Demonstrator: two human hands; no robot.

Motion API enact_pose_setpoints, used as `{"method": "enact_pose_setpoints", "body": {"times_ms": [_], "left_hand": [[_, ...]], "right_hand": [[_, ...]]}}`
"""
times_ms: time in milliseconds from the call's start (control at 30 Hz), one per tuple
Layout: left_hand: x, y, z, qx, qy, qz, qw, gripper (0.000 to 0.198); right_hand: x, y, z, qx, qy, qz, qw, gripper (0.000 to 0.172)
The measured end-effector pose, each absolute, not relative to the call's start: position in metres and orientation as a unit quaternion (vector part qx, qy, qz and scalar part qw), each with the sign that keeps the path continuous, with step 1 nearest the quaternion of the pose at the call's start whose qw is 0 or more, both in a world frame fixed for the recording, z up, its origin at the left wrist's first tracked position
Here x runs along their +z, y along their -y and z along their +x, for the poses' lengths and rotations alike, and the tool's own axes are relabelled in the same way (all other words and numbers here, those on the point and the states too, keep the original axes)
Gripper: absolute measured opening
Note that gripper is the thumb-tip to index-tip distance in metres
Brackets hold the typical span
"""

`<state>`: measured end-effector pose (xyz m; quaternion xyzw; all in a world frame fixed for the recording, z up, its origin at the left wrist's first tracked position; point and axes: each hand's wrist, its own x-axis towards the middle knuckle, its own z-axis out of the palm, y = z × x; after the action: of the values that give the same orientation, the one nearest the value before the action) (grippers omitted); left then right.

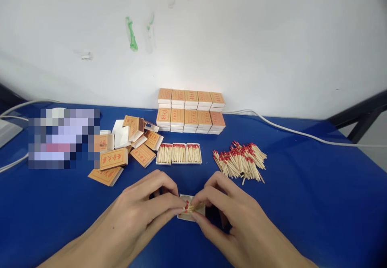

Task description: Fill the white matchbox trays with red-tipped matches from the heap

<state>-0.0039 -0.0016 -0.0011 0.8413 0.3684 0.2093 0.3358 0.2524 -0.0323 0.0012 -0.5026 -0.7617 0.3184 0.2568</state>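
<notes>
Near the front of the blue table, a small white matchbox tray [200,210] lies between my hands. A few red-headed matches [189,208] are pinched over it. My left hand [145,205] is closed, its fingertips at the red heads. From the other side my right hand [234,207] is closed too, thumb and forefinger on the pale sticks. Fingers cover part of the tray and the matches. Just beyond stand three trays [179,154] filled with matches in a row. A loose pile of matches [242,161] lies beyond my right hand.
Orange matchbox sleeves [113,159] lie heaped at the left, beside a pixelated area. Closed matchboxes [190,117] are stacked in two rows near the white wall [242,50]. A white cable [290,133] runs along the back right of the blue table [302,187].
</notes>
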Motion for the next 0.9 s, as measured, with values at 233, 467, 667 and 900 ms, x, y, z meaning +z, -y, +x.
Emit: {"method": "enact_pose_setpoints", "body": {"times_ms": [233,467,667,900], "left_hand": [[0.002,-0.003,-0.005,0.205,-0.353,0.843,0.351,0.029],[0.004,0.0,-0.002,0.183,-0.392,0.823,0.368,0.017],[-0.009,0.007,-0.001,0.187,-0.396,0.843,0.312,0.021],[-0.003,0.004,0.0,0.191,-0.367,0.851,0.324,0.016]], "right_hand": [[0.0,0.032,0.254,0.317,0.764,-0.502,0.252,0.021],[-0.003,0.033,0.255,0.304,0.77,-0.493,0.27,0.016],[0.001,0.03,0.25,0.178,0.838,-0.464,0.225,0.013],[0.008,0.029,0.239,-0.033,0.909,-0.389,0.143,0.021]]}}
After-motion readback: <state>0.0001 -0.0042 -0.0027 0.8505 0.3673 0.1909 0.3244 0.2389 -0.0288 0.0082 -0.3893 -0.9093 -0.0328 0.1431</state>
